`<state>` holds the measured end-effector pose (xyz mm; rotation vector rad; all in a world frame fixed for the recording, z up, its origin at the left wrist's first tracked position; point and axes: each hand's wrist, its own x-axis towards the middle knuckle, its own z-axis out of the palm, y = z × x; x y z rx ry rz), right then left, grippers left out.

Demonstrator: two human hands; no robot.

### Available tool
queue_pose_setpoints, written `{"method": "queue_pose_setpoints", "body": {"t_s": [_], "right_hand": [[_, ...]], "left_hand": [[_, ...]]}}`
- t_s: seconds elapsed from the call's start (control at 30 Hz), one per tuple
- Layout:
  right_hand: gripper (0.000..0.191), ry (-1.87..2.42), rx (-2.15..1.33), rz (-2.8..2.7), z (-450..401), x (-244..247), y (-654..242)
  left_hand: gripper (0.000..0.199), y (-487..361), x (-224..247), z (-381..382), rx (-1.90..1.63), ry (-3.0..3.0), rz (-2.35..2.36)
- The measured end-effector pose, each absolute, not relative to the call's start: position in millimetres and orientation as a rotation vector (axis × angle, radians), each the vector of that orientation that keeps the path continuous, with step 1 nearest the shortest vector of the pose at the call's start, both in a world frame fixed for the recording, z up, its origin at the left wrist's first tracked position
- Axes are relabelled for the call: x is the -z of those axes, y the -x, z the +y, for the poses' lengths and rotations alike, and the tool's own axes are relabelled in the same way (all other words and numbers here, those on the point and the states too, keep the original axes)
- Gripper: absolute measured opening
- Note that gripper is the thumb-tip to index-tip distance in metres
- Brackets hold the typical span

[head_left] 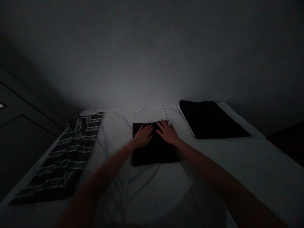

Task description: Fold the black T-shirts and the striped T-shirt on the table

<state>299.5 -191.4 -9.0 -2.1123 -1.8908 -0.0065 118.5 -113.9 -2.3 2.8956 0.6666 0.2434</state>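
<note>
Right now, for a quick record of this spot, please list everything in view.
folded black cloth: one, black, centre of the marble-look surface, under both hands
flat black cloth: one, black, to the right, on a white layer
white layer: one, white, beneath the flat black cloth
striped garment: one, dark with pale stripes, spread out at left
marble-look surface: one, white with grey veins and seams, beneath these items
wall: one, grey, beyond the surface
dark panel: one, dark grey, far left
dark shape: one, near black, far right, unclear
left grip: one, bare hand, flat on the folded black cloth
right grip: one, bare hand, flat on the folded black cloth
</note>
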Motion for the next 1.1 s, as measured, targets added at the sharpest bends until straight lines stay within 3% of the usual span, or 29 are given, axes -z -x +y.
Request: {"method": "queue_pose_setpoints", "body": {"t_s": [0.1,0.23,0.33,0.43,0.6,0.93,1.1], "right_hand": [[0.054,2.136,-0.06,-1.831,-184,7,-307],[0.052,2.175,0.02,-1.56,-178,3,-311],[0.055,2.231,-0.011,-1.355,-173,2,-314],[0.05,2.199,-0.163,-1.282,-165,1,-316],[0.023,2.05,-0.301,-1.246,-168,-10,-325],[0.033,1.709,-0.174,-1.064,-307,-93,-496],[0.032,1.898,-0.063,-1.022,-289,-118,-595]], "left_hand": [[0.052,-112,0,-105,-0.351,-2.864,0.771],[0.05,-96,-9,-99,-0.643,-2.64,1.393],[0.053,-87,-13,-90,-0.626,-2.418,1.602],[0.047,-85,-18,-81,-0.558,-2.282,1.423],[0.023,-101,-37,-86,-0.503,-2.286,0.942],[0.048,-220,-141,-198,-0.805,-2.194,0.418],[0.048,-330,-132,-173,-0.897,-2.077,0.373]]}}
